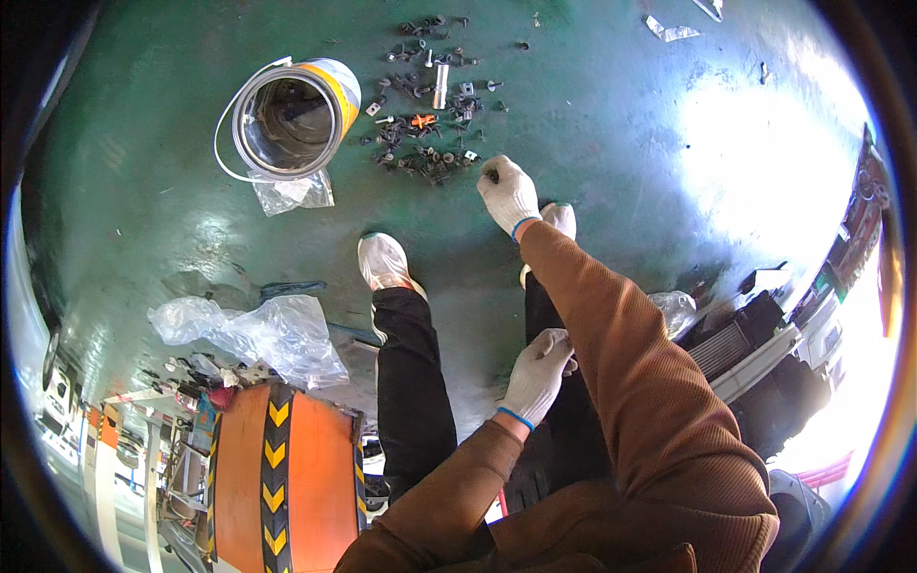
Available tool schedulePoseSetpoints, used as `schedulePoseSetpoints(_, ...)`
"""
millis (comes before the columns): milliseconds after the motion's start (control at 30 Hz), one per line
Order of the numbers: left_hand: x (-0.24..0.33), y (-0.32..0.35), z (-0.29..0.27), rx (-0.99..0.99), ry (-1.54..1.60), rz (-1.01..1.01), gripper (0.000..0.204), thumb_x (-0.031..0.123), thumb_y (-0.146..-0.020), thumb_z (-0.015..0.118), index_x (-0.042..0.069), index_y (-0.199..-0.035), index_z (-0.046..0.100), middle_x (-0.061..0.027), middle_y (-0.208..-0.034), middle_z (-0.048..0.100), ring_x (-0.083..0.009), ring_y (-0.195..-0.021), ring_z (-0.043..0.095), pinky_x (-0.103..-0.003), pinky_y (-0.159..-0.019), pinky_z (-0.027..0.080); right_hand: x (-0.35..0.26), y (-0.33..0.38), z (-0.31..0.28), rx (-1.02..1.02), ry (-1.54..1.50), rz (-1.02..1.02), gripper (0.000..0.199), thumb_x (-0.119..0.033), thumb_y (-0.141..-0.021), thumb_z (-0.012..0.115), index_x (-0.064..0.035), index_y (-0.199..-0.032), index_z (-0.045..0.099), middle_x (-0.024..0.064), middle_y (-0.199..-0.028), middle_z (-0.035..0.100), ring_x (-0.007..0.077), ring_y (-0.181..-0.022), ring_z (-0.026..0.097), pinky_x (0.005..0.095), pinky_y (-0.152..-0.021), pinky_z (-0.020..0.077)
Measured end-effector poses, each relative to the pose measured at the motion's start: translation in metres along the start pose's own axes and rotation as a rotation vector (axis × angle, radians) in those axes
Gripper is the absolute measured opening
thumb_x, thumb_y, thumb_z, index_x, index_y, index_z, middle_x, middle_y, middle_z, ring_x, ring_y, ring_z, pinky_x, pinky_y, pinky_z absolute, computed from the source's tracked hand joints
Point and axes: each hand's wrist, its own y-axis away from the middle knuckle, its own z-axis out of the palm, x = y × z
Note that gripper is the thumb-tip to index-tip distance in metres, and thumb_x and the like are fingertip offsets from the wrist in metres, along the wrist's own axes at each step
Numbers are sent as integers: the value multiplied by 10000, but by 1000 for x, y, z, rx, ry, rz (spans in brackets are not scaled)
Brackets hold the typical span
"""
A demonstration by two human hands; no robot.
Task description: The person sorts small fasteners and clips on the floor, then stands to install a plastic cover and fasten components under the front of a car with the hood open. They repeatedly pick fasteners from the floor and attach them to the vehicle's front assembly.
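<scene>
A crumpled clear plastic bag [287,334] lies at the left on the green floor, above an orange panel [320,468] with yellow chevrons. Farther up, an opened bucket [349,95] lies beside scattered small dark fasteners [411,90]; among these are an orange clip [422,121] and a silver tube [440,86]. Just right of the scatter's lower edge is the gloved right hand [508,194], fingers curled; a dark spot shows at its fingertips, but whether it pinches something I cannot tell. The gloved left hand [537,377], well apart from the fasteners, bends its fingers beside the right forearm; its grip is hidden.
</scene>
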Motion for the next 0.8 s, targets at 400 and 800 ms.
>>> schedulePoseSetpoints(400, 3, -1, 1, 64, 18, -32, 290, 361, -1163, 685, 84, -1199, 764, 2, -1038, 748, -92, -871, 671, -287, -837, 558, -41, -42, -16, -156, -139, -78, 394, -198, -964, 688, -102, -1335, 777, 250, -1095, 802, 426, -1050, 784, 479, -954, 608)
schedulePoseSetpoints(800, -18, -8, -2, 38, 66, 114, 314, 246, -1182, 627, -28, -1302, 726, -24, -1109, 753, -125, -1000, 676, -320, -900, 553, -68, -6, 47, -292, 54, -214, 592, -184, -1020, 600, -105, -1607, 605, 275, -1373, 757, 450, -1235, 742, 518, -1085, 584)
